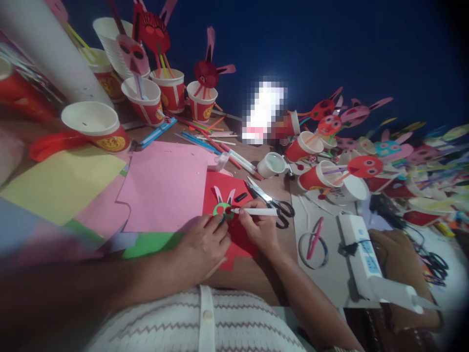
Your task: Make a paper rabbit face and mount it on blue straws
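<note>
In the head view, a small green paper rabbit face (217, 209) with pink ears and red eyes lies on a red paper sheet (240, 247). The curled fingers of my left hand (205, 244) hold it down at its lower edge. My right hand (262, 230) is closed round a white marker (258, 211), its tip at the right red eye. A black marker cap (241, 197) lies just above the marker. Beside my right hand rest black-handled scissors (269, 198), blades apart. My left fingertips cover the lower part of the face.
Pink (164, 188) and yellow paper (62, 183) spread to the left. Red paper cups (142, 100) with animal faces on straws stand behind and right. A small white cup (271, 165), a tape roll (313, 251) and a white power strip (361, 249) are on the right.
</note>
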Demonstrator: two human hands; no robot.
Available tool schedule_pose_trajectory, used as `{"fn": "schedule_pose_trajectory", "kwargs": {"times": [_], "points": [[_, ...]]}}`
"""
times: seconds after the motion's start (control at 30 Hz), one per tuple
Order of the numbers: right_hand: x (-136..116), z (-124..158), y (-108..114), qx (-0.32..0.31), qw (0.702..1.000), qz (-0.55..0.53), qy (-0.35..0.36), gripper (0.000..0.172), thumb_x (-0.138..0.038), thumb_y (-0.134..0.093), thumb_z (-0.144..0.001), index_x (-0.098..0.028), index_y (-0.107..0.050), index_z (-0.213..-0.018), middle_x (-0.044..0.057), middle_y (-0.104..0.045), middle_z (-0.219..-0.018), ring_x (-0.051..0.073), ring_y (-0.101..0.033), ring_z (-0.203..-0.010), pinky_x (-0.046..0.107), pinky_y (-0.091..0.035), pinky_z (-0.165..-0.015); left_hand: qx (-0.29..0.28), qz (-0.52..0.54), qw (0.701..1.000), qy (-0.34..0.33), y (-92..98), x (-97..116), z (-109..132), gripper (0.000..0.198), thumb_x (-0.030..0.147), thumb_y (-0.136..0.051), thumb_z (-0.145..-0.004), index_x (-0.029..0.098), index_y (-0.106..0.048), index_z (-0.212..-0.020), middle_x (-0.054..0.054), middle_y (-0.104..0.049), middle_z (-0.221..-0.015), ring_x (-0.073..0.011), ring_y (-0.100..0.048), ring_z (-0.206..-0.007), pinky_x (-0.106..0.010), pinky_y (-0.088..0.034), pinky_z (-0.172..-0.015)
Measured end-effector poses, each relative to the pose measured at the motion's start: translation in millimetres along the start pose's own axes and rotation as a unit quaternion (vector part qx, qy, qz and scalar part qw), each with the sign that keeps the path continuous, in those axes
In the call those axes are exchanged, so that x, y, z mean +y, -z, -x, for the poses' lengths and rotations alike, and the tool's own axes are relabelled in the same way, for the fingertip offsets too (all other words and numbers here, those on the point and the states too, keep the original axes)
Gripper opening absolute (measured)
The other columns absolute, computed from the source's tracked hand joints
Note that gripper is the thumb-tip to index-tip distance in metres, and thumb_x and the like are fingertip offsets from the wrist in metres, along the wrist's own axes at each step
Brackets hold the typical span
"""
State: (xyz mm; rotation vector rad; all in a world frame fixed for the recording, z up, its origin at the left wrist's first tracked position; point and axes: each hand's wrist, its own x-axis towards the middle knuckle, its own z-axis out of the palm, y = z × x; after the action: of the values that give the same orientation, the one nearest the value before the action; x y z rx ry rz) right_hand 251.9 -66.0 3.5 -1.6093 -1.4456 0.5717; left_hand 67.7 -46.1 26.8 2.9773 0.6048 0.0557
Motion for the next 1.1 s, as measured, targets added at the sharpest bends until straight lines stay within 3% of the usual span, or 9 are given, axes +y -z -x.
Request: {"fn": "schedule_pose_trajectory", "kwargs": {"times": [0.23, 1.1], "points": [[2.9, -0.9, 0.6, -0.018, 1.0, 0.005, 0.008, 0.009, -0.025, -0.057, -0.084, -0.021, -0.058, -0.076, 0.0, -0.063, -0.066, 0.014, -0.057, -0.06, 0.027, -0.046, -0.058, -0.015, 0.008, 1.0, -0.003, 1.0, -0.9, -1.2, 0.037, 0.04, -0.054, -0.087, 0.012, -0.062, -0.11, -0.014, -0.063, -0.118, -0.0318, -0.051, -0.111, -0.044, -0.037, -0.09], [2.4, -0.7, 2.5, -0.035, 0.999, 0.022, 0.017, 0.01, -0.026, -0.056, -0.084, -0.022, -0.058, -0.075, -0.002, -0.061, -0.062, 0.015, -0.056, -0.057, 0.026, -0.045, -0.055, 0.012, 0.013, 1.0, -0.006, -2.3, -0.9, -0.5, 0.035, 0.037, -0.052, -0.087, 0.011, -0.063, -0.108, -0.015, -0.063, -0.117, -0.033, -0.052, -0.11, -0.045, -0.037, -0.091]]}}
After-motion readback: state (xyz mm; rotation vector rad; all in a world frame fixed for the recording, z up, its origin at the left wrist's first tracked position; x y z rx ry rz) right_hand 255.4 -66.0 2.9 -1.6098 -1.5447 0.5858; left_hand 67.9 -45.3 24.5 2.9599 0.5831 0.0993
